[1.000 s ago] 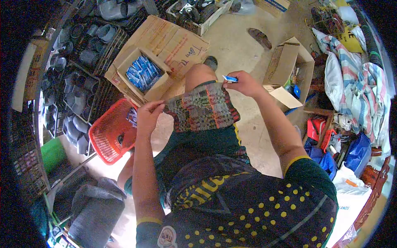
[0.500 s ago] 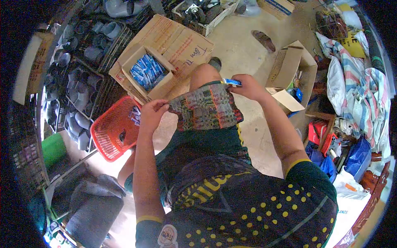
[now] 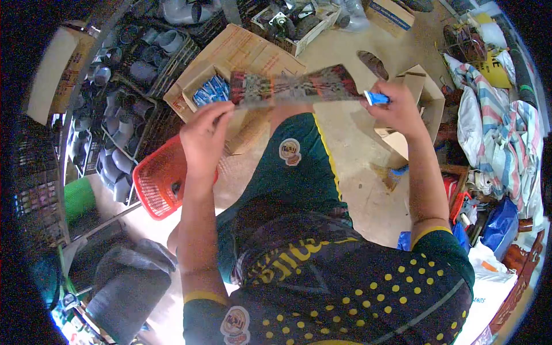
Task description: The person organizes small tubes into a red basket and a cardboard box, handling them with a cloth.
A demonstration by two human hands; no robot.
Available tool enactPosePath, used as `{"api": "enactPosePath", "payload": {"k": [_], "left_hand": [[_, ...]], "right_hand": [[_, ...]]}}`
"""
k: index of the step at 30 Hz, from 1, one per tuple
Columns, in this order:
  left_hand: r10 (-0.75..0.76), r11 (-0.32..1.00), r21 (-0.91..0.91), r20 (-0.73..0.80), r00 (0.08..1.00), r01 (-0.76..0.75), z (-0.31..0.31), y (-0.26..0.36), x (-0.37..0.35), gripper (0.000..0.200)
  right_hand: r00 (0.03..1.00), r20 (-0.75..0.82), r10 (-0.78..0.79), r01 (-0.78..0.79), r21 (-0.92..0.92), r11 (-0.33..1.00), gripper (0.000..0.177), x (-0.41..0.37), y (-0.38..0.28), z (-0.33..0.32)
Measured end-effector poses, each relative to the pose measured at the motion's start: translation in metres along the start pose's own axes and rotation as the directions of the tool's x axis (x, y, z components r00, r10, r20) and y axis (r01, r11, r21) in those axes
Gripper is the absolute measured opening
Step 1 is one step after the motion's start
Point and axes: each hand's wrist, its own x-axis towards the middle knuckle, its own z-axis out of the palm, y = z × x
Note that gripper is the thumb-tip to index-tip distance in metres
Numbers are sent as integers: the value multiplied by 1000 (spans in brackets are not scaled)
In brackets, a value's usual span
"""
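My left hand [image 3: 202,133] and right hand [image 3: 398,110] pinch opposite ends of the patterned sheet [image 3: 293,86]; the right also clamps a blue packet [image 3: 376,98]. I judge the sheet light, floppy, maybe cloth; grip it at the ends.

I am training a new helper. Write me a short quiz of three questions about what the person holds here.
1. True or false: the left hand and the right hand each grip one end of the patterned sheet.
2. What else is in the right hand? A) a blue packet B) a slipper C) a grey pipe elbow
3. Fill in: the cardboard box beyond the red basket holds packets coloured ____.
Key: 1 true; 2 A; 3 blue.
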Motion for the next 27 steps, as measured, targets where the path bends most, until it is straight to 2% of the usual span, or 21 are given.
{"api": "enactPosePath", "payload": {"k": [2, 3, 5, 6, 7, 9, 10, 11, 12, 14, 17, 19, 21, 23, 25, 27], "left_hand": [[45, 997, 50, 94, 995, -50, 2, -5, -19, 13], [63, 995, 72, 141, 988, -73, 6, -11, -33, 13], [11, 996, 85, 316, 949, -40, 14, -21, -75, 13], [-30, 996, 93, 401, 915, -9, 19, -26, -99, 13], [-20, 998, 61, 417, 909, -6, 26, -33, -113, 13], [-3, 1000, -2, 445, 896, 4, 32, -34, -132, 13], [-51, 998, 3, 433, 900, 56, 31, -30, -136, 13], [-97, 995, 6, 422, 902, 104, 29, -27, -138, 13], [-138, 989, 8, 410, 901, 148, 28, -24, -137, 13], [-139, 984, -31, 466, 874, 174, 30, -31, -138, 13], [-197, 970, -10, 558, 806, 243, 28, -24, -134, 15], [-228, 957, -15, 574, 787, 289, 29, -25, -135, 17], [-275, 918, -53, 632, 725, 394, 33, -29, -135, 19], [-290, 872, -99, 683, 670, 479, 38, -34, -135, 19], [-286, 824, -150, 723, 629, 546, 42, -41, -138, 20], [-360, 708, -161, 755, 548, 687, 54, -50, -144, 23]], "right_hand": [[997, 64, 31, -32, 19, 999, 23, -21, -1, 7], [996, 74, 57, -54, -40, 998, 24, -34, -1, 16], [986, 154, 62, -64, 3, 998, 22, -69, 5, 41], [969, 224, -99, 101, 4, 995, 20, -106, 19, 69], [952, 293, -88, 74, 59, 995, 20, -124, 19, 81], [880, 472, 55, -48, -27, 998, 24, -141, 10, 88], [826, 548, 129, -101, -81, 992, 26, -145, 7, 89], [827, 545, 139, -122, -66, 990, 21, -146, 5, 90], [810, 580, 91, -129, 24, 991, 19, -145, 6, 88], [778, 629, -17, -142, 202, 969, 17, -130, 15, 82], [882, 461, 92, -143, 77, 987, 16, -84, 10, 70], [961, 271, 60, -70, 27, 997, 19, -33, -15, 70], [967, 240, -85, 87, 5, 996, 35, 20, -32, 83], [923, 294, -249, 277, -56, 959, 35, 67, -13, 134], [814, 494, -305, 311, 73, 948, 28, 102, -21, 176], [644, 739, -199, 346, -49, 937, 34, 127, -25, 215]]}}
